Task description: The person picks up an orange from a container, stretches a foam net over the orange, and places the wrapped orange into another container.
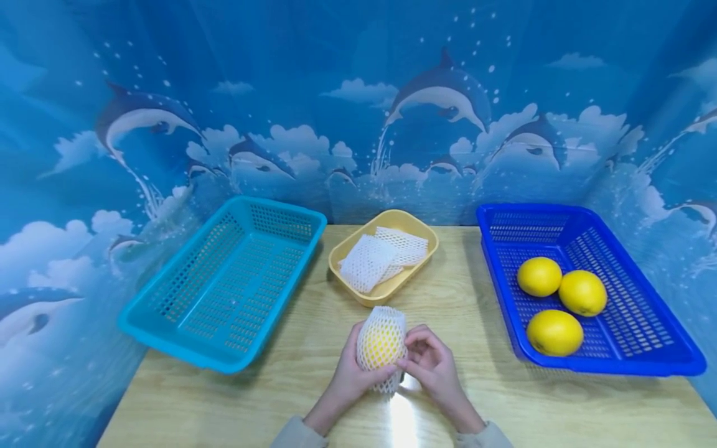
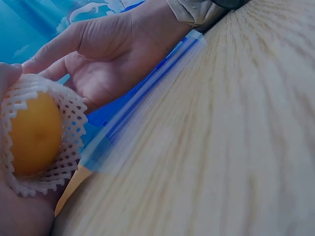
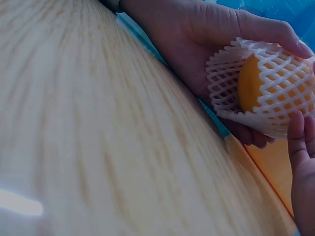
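In the head view, my left hand (image 1: 354, 373) grips a yellow, orange-like fruit (image 1: 383, 344) inside a white foam net sleeve (image 1: 386, 317). Thumb in front, fingers behind, it holds the fruit above the table. My right hand (image 1: 434, 367) is at the sleeve's right side, thumb and index finger pinching the mesh there. The left wrist view shows the sleeve's mouth open around the bare end of the fruit (image 2: 37, 135). From the right wrist, the mesh (image 3: 283, 91) covers most of the fruit, and the left palm lies behind it.
A yellow tray (image 1: 386, 295) with several foam net sleeves (image 1: 366, 264) stands beyond the hands. At left is a teal basket (image 1: 224, 298). The blue basket (image 1: 605, 367) at right holds three yellow fruits (image 1: 554, 333). A dolphin-print curtain (image 1: 347, 93) hangs behind the wooden table (image 1: 313, 348).
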Motion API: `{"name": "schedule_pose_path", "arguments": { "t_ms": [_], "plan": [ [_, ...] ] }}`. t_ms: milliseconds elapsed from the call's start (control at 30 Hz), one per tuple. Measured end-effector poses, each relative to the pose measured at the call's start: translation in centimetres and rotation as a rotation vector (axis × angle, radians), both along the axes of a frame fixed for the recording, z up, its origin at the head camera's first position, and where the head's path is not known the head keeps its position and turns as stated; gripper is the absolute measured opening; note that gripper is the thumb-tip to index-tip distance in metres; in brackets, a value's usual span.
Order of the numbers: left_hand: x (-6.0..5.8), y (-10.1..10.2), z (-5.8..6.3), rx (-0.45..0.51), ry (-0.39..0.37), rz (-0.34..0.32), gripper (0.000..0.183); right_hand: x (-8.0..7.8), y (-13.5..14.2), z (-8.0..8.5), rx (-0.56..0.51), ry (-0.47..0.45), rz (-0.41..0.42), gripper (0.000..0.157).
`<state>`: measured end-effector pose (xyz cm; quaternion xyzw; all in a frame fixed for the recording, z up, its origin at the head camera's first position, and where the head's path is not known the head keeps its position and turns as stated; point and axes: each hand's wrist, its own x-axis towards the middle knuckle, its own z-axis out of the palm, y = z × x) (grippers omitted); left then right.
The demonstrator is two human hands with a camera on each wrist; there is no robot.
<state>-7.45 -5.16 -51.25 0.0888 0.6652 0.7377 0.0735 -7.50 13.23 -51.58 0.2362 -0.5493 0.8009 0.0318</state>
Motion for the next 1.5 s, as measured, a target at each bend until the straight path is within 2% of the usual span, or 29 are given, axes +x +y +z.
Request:
{"name": "schedule_pose_path", "arguments": {
  "t_ms": [167, 400, 500, 667, 833, 967, 1033, 1133, 1233, 1367, 1500],
  "plan": [
    [0.0, 0.0, 0.0, -0.015, 0.004, 0.025, 0.084, -0.2, 0.0, 0.0, -0.025, 0.075, 0.013, 0.031],
    [-0.1, 0.0, -0.3, -0.019, 0.039, 0.017, 0.084, -0.2, 0.0, -0.2, -0.047, 0.043, 0.05, 0.032],
    [-0.2, 0.0, -0.3, -0.011, 0.047, 0.012, 0.083, -0.3, 0.0, -0.2, -0.054, 0.056, 0.06, 0.033],
    [-0.3, 0.0, -0.2, 0.029, 0.0, 0.015, 0.08, -0.3, -0.1, -0.1, -0.019, 0.066, 0.04, 0.033],
    [-0.1, -0.1, 0.5, 0.082, -0.07, 0.045, 0.074, -0.1, -0.1, 0.6, 0.083, 0.019, -0.05, 0.021],
    [0.4, -0.4, 2.3, 0.095, -0.153, 0.06, 0.072, 0.3, -0.3, 1.7, 0.132, -0.056, -0.13, 0.008],
    [0.7, -0.7, 3.4, 0.106, -0.172, 0.037, 0.073, 0.4, -0.4, 2.5, 0.167, -0.077, -0.171, 0.009],
    [1.1, -1.5, 5.2, 0.121, -0.161, -0.001, 0.072, 0.4, -0.6, 3.7, 0.265, -0.094, -0.238, 0.019],
    [1.5, -2.5, 6.7, 0.13, -0.125, -0.04, 0.072, 0.1, -0.9, 4.7, 0.374, -0.08, -0.288, 0.027],
    [2.0, -4.1, 8.8, 0.115, -0.139, -0.059, 0.076, -0.5, -1.4, 5.7, 0.479, -0.034, -0.325, 0.028],
    [2.6, -5.9, 11.2, 0.069, -0.158, -0.025, 0.08, -1.5, -2.5, 6.3, 0.596, 0.049, -0.375, 0.021]
  ]
}}
